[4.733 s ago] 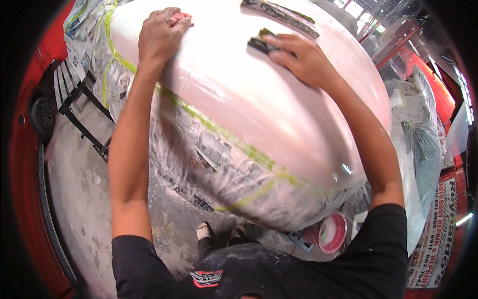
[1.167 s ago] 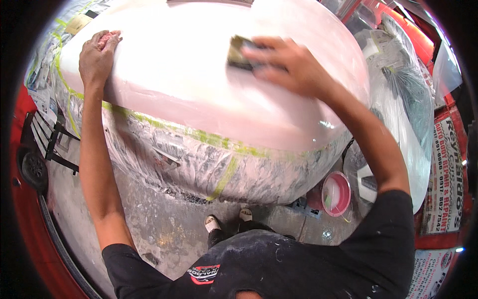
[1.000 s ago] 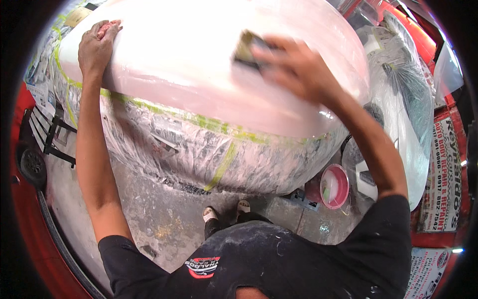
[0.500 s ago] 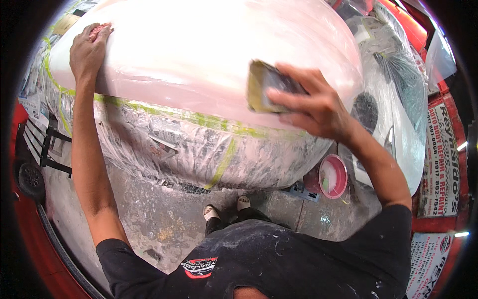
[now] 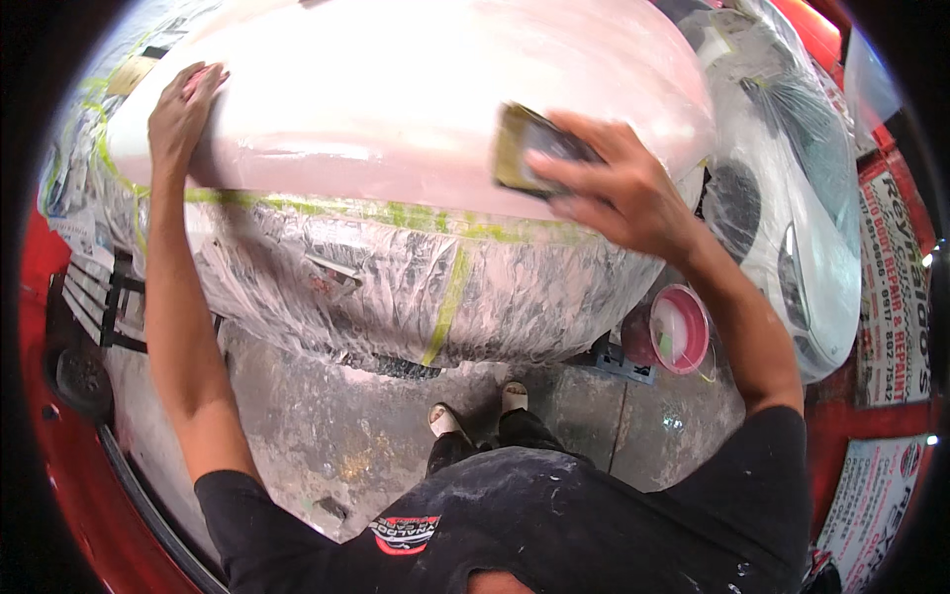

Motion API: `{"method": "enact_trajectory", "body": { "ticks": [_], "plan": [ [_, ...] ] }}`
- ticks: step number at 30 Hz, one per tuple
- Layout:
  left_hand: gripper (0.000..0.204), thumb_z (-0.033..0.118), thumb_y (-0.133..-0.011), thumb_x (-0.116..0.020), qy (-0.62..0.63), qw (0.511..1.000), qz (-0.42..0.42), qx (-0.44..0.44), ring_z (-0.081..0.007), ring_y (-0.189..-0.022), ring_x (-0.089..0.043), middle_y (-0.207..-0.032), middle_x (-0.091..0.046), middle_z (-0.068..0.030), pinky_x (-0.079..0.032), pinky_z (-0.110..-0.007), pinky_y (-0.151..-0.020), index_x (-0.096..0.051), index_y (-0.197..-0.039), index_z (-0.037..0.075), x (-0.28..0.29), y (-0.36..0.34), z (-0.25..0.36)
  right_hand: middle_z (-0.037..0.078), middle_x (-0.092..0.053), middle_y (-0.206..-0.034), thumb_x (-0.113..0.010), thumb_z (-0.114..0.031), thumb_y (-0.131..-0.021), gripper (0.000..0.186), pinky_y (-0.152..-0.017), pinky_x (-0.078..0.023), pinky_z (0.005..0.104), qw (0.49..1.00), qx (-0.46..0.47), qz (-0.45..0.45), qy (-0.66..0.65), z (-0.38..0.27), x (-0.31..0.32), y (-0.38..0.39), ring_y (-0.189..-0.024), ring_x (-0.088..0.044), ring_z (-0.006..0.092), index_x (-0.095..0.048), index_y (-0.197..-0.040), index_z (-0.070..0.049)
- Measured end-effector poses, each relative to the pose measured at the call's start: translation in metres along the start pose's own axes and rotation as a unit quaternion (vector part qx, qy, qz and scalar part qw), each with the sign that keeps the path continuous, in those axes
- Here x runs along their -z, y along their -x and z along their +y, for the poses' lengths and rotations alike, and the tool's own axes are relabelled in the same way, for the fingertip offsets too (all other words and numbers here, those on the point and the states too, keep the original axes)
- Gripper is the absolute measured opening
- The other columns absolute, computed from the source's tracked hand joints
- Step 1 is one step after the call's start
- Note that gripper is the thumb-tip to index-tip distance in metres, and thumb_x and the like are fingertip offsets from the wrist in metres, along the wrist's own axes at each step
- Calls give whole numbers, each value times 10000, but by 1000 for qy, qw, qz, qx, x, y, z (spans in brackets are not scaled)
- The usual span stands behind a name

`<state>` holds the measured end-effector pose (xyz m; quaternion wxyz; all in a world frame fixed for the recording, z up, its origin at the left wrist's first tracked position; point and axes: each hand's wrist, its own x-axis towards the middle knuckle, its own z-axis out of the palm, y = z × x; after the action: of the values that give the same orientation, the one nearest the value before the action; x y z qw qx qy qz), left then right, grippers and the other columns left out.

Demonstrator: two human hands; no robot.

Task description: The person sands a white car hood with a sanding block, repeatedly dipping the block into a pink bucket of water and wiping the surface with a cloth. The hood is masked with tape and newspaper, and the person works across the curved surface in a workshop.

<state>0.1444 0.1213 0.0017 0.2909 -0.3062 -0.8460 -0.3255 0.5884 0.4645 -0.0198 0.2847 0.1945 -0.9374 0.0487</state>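
A large rounded vehicle panel (image 5: 376,99), white and pale pink, spreads before me, edged with yellow-green tape and crumpled, powdered plastic masking (image 5: 376,297). My left hand (image 5: 179,124) rests on the panel's left part, fingers closed on a small red-pink pad (image 5: 203,76). My right hand (image 5: 623,188) grips a dark block (image 5: 520,144) with an olive-yellow face, over the lower right of the panel near the taped edge. Whether the block touches the surface, I cannot tell.
A pink bucket (image 5: 698,337) with milky liquid stands on the concrete floor (image 5: 297,436). A plastic-wrapped part (image 5: 821,277) is at the right. A black slatted frame (image 5: 109,312) and red bodywork (image 5: 94,495) are at the left, with signs on red surfaces at the far right.
My right hand has moved down the panel since one second ago and slightly back up in the last half second. My left hand keeps hold of its pad. The view has shifted a little.
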Motion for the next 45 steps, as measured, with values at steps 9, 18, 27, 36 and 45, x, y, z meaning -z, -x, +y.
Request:
{"method": "enact_trajectory", "body": {
  "ticks": [9,18,27,36,45],
  "plan": [
    [328,378,-1017,-591,-43,986,-122,-108,-259,-1038,-717,-1191,-732,-99,-567,-437,-975,-707,-1217,146,-87,94,280,233,-559,-1451,-706,-1,-834,485,-1135,-412,418,969,-212,106,-75,12,76,124,-1348,-550,346,-698,-1318,-33],
    [334,205,-889,-668,27,969,-47,-241,-395,-1134,-619,-1106,-643,-250,-500,-491,-1026,-638,-1122,-32,-164,201,463,252,-538,-1468,-648,25,-867,488,-1133,-410,431,961,-173,164,-143,56,91,173,-1356,-541,357,-661,-1354,-5],
    [344,242,-900,-678,22,963,-116,-243,-320,-1099,-643,-1132,-671,-193,-542,-442,-988,-660,-1149,6,-142,180,449,279,-528,-1467,-621,39,-806,533,-1155,-384,471,965,-197,99,-141,73,85,200,-1363,-526,416,-654,-1338,16],
    [303,271,-1063,-543,23,979,-156,-132,-189,-1064,-724,-1250,-718,-101,-586,-357,-980,-715,-1210,69,-84,58,249,331,-515,-1454,-646,-21,-746,576,-1145,-385,533,969,-181,61,-156,53,75,182,-1357,-504,490,-659,-1321,-8],
    [342,373,-1035,-563,-225,968,-89,-63,-212,-1096,-719,-1223,-744,-57,-558,-322,-982,-738,-1199,128,-18,-74,2,362,-544,-1386,-758,-313,-827,514,-1077,-457,521,978,-97,13,-183,16,53,22,-1275,-570,514,-691,-1273,-66]
  ]
}}
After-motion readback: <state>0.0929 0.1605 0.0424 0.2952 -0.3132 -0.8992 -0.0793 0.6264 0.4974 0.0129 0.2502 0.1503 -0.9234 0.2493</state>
